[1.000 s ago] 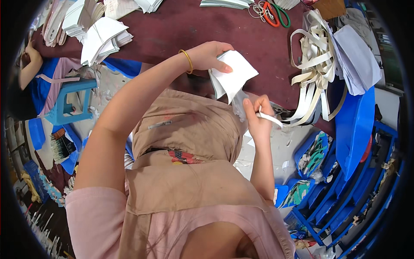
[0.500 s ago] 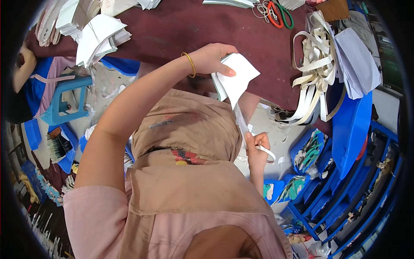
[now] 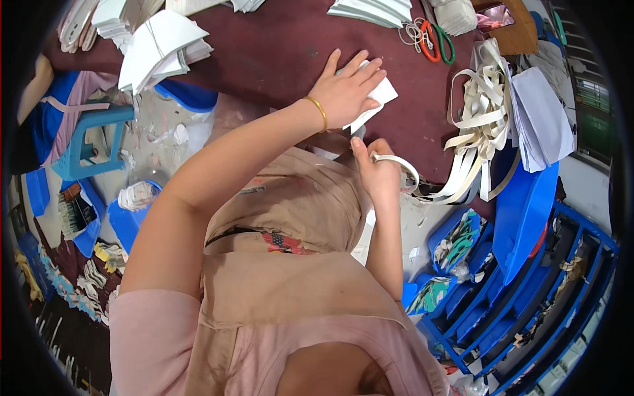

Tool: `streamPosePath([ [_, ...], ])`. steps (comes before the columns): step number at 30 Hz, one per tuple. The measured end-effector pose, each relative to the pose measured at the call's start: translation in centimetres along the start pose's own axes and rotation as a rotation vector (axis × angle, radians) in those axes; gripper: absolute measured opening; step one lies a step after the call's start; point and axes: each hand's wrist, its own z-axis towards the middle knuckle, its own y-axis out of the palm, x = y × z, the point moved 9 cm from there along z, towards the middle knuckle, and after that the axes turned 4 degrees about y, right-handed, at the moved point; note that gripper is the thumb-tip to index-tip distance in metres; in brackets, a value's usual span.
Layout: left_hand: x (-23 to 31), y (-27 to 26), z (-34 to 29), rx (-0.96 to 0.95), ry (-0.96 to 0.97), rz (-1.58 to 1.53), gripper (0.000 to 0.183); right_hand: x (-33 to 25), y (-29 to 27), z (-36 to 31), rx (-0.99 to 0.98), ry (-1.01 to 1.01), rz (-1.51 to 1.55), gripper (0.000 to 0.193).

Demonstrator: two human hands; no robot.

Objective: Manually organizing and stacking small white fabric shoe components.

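Note:
My left hand (image 3: 345,94) lies flat with spread fingers over a small stack of white cut pieces (image 3: 387,91) at the near edge of the dark red table. Most of the stack is hidden under the palm. Just below it, my right hand (image 3: 379,173) is closed on a narrow white strip (image 3: 408,170), which curls out to the right of the fingers. The thumb points up toward the stack's lower corner. Whether the strip's other end touches the stack cannot be made out.
A tangle of cream straps (image 3: 485,105) hangs over the table's right edge beside grey-white sheets (image 3: 543,115). Red and green-handled scissors (image 3: 438,45) and white stacks (image 3: 165,49) lie farther back. Blue bins (image 3: 456,241) and a blue rack (image 3: 528,310) stand right, a teal stool (image 3: 92,142) left.
The white stack went from being gripped in my left hand to lying under its flattened palm on the table. My right hand rose from beside my lap to the table edge, still with the strip.

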Motion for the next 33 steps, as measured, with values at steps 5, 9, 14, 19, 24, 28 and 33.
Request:
streamPosePath([
  [5,-0.1,-0.1,-0.2,0.000,0.039,0.030,0.056,0.9,-0.2,-1.6,-0.394,0.132,0.273,0.033],
  [9,-0.5,0.2,-0.3,0.007,0.057,-0.006,0.056,3.1,-2.2,-2.6,-0.501,0.094,0.190,0.035],
  [14,-0.3,-0.5,-0.2,0.011,0.068,-0.006,0.057,11.7,-5.8,-7.9,-0.337,0.120,-0.105,0.025],
  [19,-0.4,0.0,-0.2,0.006,0.067,0.027,0.057,1.3,-3.0,-3.1,0.132,-0.152,0.322,0.023],
  [24,-0.3,0.2,-0.1,0.012,0.061,-0.053,0.058,-4.0,-0.7,1.4,0.195,-0.094,0.254,0.037],
  [28,-0.4,-0.2,-0.4,0.020,0.050,-0.018,0.059,-2.0,0.5,2.0,0.011,0.203,0.349,0.036],
  [33,-0.5,-0.4,-0.3,0.022,0.051,-0.026,0.060,-2.8,1.0,3.3,-0.014,-0.003,0.326,0.029],
])
